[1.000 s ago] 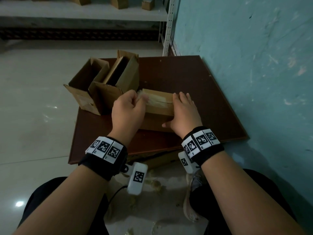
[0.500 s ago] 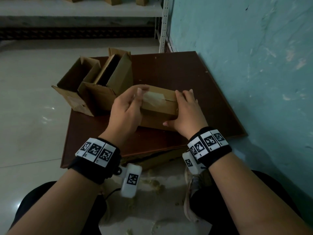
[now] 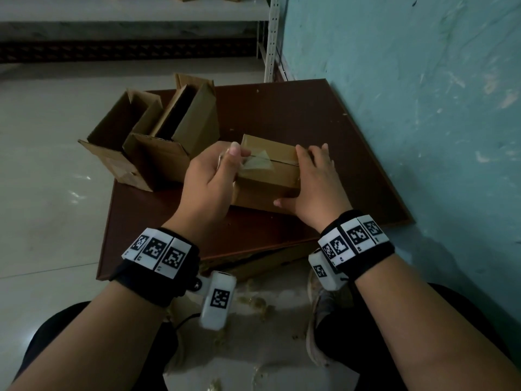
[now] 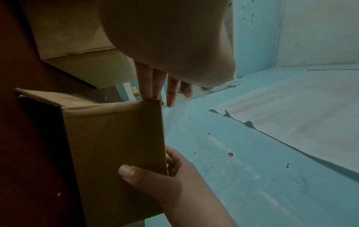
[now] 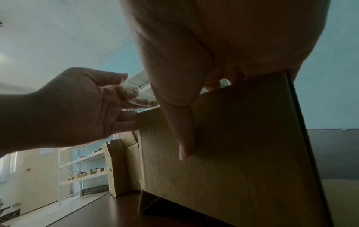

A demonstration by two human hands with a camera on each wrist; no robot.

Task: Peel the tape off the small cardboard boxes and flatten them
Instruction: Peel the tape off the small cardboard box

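Clear tape point(image 3: 255, 162) is pinched between the thumb and fingers of our left hand point(image 3: 210, 179), its free end lifted off the top seam of the closed box point(image 3: 267, 176) at frame centre. Our right hand point(image 3: 313, 184) clamps that box: fingers curled over the top right edge, thumb pressed on the near side. We cannot see inside the closed box. It sits on the brown board point(image 3: 324, 122). Two open boxes point(image 3: 158, 136) stand at the upper left on the board, just beside the left hand; their visible interiors are dark.
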